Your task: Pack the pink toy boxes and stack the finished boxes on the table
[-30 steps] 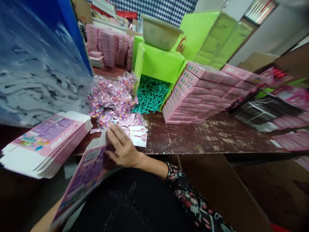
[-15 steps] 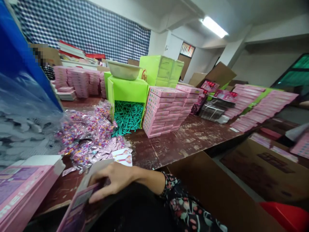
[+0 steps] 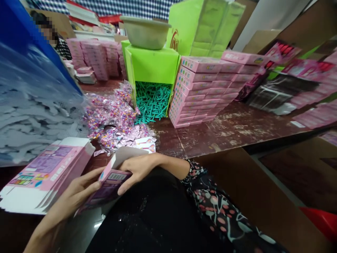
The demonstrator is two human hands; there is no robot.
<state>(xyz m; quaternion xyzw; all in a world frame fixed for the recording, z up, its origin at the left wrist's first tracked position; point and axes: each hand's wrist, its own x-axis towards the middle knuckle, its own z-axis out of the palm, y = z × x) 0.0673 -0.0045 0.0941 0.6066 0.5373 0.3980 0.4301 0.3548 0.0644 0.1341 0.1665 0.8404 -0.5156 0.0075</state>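
- Plastic sheeting fills the far left, its pale contents blurred and hard to make out.
- Flat pink cartons sit stacked below it, just beside the left hand.
- Left hand's fingers are spread along the edge of a half-folded pink box; her wrist is cut off by the frame.
- Right hand pinches the box's top flap, thumb underneath, box over her lap.
- Small packets lie heaped on the worn brown table.
- Green box spills teal sticks.
- Filled pink boxes are stacked beside it; more at right blur out.
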